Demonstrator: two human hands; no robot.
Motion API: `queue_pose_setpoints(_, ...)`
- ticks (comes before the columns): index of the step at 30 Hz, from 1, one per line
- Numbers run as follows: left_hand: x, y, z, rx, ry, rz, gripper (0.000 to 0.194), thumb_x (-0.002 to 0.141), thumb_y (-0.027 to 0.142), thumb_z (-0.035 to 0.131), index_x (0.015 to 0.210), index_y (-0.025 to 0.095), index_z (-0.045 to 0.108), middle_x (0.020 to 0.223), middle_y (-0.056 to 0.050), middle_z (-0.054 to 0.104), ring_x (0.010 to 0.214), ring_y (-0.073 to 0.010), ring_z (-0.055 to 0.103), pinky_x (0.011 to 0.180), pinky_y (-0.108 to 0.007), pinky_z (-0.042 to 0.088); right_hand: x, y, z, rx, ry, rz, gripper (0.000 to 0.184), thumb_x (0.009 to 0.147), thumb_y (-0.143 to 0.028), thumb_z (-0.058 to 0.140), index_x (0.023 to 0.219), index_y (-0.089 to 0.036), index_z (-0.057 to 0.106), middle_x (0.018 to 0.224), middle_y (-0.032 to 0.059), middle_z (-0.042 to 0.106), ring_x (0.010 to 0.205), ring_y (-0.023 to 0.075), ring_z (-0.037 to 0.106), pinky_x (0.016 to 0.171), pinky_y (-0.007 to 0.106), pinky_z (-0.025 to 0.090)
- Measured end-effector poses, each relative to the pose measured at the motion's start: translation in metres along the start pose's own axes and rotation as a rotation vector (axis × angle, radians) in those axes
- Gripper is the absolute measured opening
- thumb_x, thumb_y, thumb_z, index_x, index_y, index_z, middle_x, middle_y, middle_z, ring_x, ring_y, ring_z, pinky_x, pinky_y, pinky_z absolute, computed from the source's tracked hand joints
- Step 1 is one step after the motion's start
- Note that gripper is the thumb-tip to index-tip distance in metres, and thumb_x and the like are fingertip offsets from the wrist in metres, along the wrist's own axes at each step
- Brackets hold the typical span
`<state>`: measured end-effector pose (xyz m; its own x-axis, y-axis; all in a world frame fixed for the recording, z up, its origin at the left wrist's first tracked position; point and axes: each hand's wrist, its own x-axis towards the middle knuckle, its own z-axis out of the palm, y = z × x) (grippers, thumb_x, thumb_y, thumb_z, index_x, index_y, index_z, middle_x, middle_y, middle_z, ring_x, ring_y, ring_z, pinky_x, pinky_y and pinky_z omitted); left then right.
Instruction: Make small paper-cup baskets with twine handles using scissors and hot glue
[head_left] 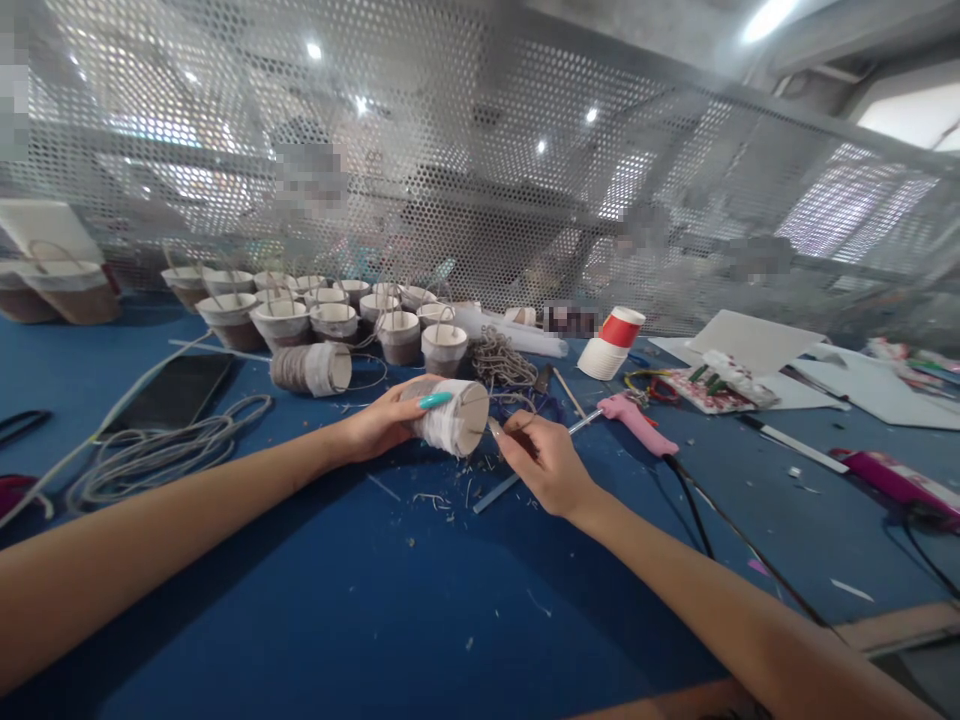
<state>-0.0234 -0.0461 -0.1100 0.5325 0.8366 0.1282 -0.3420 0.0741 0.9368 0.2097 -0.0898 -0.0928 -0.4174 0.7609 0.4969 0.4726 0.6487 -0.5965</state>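
My left hand (pixel 379 422) is closed round a paper cup (pixel 448 428) wrapped in white cloth-like strip and held on its side above the table. The cup's pale round end faces right, with thin dark lines across it. Close to that end, my right hand (pixel 551 462) has its thumb and fingers pinched together; whatever is between them is too small to make out. Behind my left hand lies another wrapped cup (pixel 311 370), brown twine round one part and white strip near its rim. A pink glue gun (pixel 637 424) rests right of my right hand.
Several small handled pots (pixel 397 337) stand along the back before a perforated metal screen (pixel 450 150). A phone (pixel 176 392) and coiled grey cord (pixel 187 450) lie left. Twine (pixel 501 360), stacked paper cups (pixel 602 358) and a purple-handled tool (pixel 900 485) lie toward the right. Scraps litter the blue table (pixel 337 610).
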Motion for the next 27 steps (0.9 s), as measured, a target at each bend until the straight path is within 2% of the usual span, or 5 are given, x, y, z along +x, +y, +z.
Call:
queue_pose_setpoints(7, -0.001, 0.000, -0.001, 0.013, 0.005, -0.023, 0.049, 0.066, 0.038, 0.069, 0.109, 0.020, 0.056, 0.103, -0.007, 0.060, 0.086, -0.0205, 0.056, 0.069, -0.028, 0.044, -0.002, 0.003, -0.004, 0.076, 0.046, -0.085, 0.024, 0.087, -0.038, 0.042, 0.072, -0.019, 0.045, 0.061, -0.0024, 0.043, 0.051, 0.0096, 0.039, 0.051, 0.025, 0.033)
queue_pose_setpoints(13, 0.001, -0.001, -0.002, 0.030, -0.004, -0.043, 0.047, 0.064, 0.040, 0.069, 0.104, 0.018, 0.059, 0.097, -0.007, 0.061, 0.081, -0.0193, 0.055, 0.065, -0.026, 0.042, -0.003, -0.003, -0.013, -0.059, 0.258, -0.302, 0.031, 0.088, -0.046, 0.034, 0.082, -0.019, 0.049, 0.075, 0.0051, 0.049, 0.071, 0.0177, 0.046, 0.065, 0.034, 0.038)
queue_pose_setpoints(16, 0.002, 0.000, 0.001, 0.062, 0.021, -0.082, 0.047, 0.062, 0.040, 0.071, 0.102, 0.018, 0.058, 0.093, -0.006, 0.061, 0.077, -0.0175, 0.055, 0.063, -0.025, 0.041, -0.001, -0.008, -0.015, -0.091, 0.293, -0.323, 0.024, 0.090, -0.037, 0.036, 0.081, -0.021, 0.050, 0.072, 0.0040, 0.050, 0.071, 0.0174, 0.045, 0.068, 0.035, 0.038)
queue_pose_setpoints(20, 0.002, 0.002, 0.005, 0.107, 0.006, -0.089, 0.046, 0.062, 0.041, 0.070, 0.100, 0.017, 0.059, 0.089, -0.005, 0.062, 0.075, -0.0173, 0.055, 0.061, -0.025, 0.040, 0.001, -0.012, -0.011, -0.081, 0.279, -0.305, 0.016, 0.089, -0.022, 0.044, 0.074, -0.022, 0.049, 0.063, 0.0001, 0.049, 0.062, 0.0139, 0.043, 0.061, 0.029, 0.037)
queue_pose_setpoints(27, 0.002, 0.004, 0.007, 0.139, -0.018, -0.054, 0.045, 0.064, 0.041, 0.068, 0.101, 0.017, 0.058, 0.090, -0.006, 0.061, 0.076, -0.0185, 0.055, 0.061, -0.025, 0.041, 0.002, -0.016, -0.007, -0.129, 0.303, -0.327, 0.021, 0.086, -0.019, 0.049, 0.066, -0.022, 0.045, 0.055, -0.0021, 0.042, 0.055, 0.0120, 0.040, 0.053, 0.027, 0.035)
